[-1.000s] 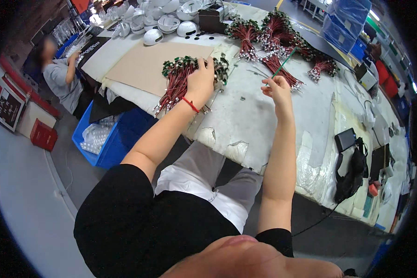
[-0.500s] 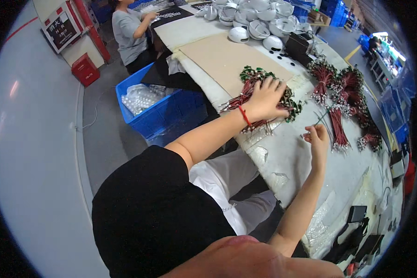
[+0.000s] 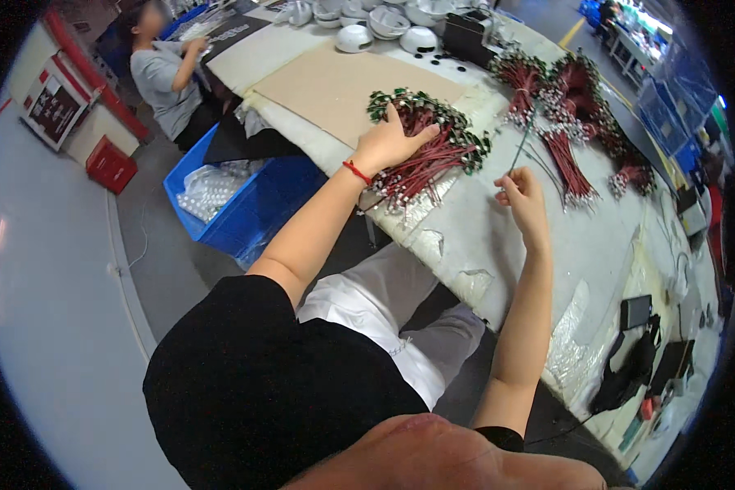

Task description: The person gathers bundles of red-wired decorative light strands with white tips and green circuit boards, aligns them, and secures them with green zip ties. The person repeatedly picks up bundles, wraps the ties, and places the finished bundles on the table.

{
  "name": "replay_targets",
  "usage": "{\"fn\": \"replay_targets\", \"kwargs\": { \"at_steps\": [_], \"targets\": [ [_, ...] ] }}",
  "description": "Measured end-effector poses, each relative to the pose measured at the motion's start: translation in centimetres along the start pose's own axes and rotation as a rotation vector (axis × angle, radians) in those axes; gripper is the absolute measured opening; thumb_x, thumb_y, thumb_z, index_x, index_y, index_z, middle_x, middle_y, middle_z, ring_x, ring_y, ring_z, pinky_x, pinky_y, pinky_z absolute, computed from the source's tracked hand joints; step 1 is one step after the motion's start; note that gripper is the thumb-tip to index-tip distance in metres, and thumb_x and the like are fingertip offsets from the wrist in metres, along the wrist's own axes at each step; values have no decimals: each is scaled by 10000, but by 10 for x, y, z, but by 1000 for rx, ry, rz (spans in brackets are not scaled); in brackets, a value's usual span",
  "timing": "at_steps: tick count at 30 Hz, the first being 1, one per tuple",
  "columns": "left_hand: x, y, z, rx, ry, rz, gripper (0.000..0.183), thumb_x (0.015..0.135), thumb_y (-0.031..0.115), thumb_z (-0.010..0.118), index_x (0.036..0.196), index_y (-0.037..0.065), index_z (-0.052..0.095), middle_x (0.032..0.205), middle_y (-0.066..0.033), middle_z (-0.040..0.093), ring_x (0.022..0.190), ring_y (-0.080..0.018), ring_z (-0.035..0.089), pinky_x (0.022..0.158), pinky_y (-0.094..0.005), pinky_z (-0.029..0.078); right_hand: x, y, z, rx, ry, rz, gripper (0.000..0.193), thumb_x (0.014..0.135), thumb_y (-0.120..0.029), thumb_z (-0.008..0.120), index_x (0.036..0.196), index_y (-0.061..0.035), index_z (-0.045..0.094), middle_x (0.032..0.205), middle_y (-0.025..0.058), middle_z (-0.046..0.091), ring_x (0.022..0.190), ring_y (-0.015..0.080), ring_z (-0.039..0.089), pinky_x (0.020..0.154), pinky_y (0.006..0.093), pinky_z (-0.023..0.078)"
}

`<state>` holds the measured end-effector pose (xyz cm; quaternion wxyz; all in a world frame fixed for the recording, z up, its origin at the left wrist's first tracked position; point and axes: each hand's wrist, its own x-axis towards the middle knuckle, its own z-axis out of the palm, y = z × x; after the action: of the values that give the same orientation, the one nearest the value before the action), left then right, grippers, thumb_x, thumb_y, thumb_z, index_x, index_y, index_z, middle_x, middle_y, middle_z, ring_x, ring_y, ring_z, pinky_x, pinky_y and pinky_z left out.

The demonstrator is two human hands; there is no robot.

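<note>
A loose pile of thin dark-red wires (image 3: 441, 167) with small green circuit boards at their far ends and whitish tips at the near ends lies on the table. My left hand (image 3: 390, 147) rests on the pile's left side, thumb and a finger spread apart; the other fingers are partly hidden. Right of the pile, my right hand (image 3: 521, 196) is closed in a pinch on a thin green tie (image 3: 521, 149), which sticks up away from me. Beyond that hand lies a tied bundle of red wires (image 3: 570, 167).
More wire bundles (image 3: 580, 90) lie at the far right, near a black box (image 3: 467, 39). White domed shells (image 3: 388, 22) crowd the back beside a brown cardboard sheet (image 3: 335, 86). A blue bin (image 3: 257, 200) stands left of the table; a seated person (image 3: 167, 82) works beyond it.
My left hand has slid off the top of the pile to its left side, uncovering more red wires. My right hand keeps its pinch on the green tie. The whole view has shifted.
</note>
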<state>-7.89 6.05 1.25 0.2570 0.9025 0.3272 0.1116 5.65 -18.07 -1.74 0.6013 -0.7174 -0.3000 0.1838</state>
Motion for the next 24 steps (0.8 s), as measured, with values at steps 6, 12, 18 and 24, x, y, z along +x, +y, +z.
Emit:
{"fn": "replay_targets", "kwargs": {
  "at_steps": [6, 12, 18, 24],
  "targets": [
    [-10, 21, 18, 245, -65, 54, 1437, 498, 768, 675, 1375, -135, -17, 1236, -478, 322, 1117, -504, 476, 944, -406, 424, -4, -5, -3, 11, 30, 13, 95, 877, -123, 533, 887, -36, 496, 817, 56, 613, 642, 109, 556, 563, 231, 443],
    [-14, 32, 18, 294, -114, -4, 1428, 465, 737, 715, 1416, -41, -14, 1295, -472, 239, 1201, -547, 359, 948, -561, 344, -2, -2, -2, -46, 45, -29, 98, 858, -99, 541, 884, -8, 515, 815, 69, 609, 671, 129, 588, 582, 253, 477],
    [-29, 55, 26, 343, -41, -94, 1323, 531, 607, 774, 1450, 86, -23, 1359, -430, 185, 1234, -537, 315, 935, -693, 253, -4, -7, 1, -84, 58, -64, 104, 840, -87, 544, 862, 12, 519, 808, 81, 612, 675, 138, 598, 592, 266, 494],
    [-13, 19, 17, 308, -1, -57, 1185, 604, 427, 744, 1404, -68, 25, 1127, -352, 495, 1014, -432, 526, 883, -469, 438, -3, -2, -5, -78, 99, -32, 109, 845, -93, 545, 861, 12, 521, 799, 91, 618, 674, 147, 596, 583, 274, 496]
  ]
}}
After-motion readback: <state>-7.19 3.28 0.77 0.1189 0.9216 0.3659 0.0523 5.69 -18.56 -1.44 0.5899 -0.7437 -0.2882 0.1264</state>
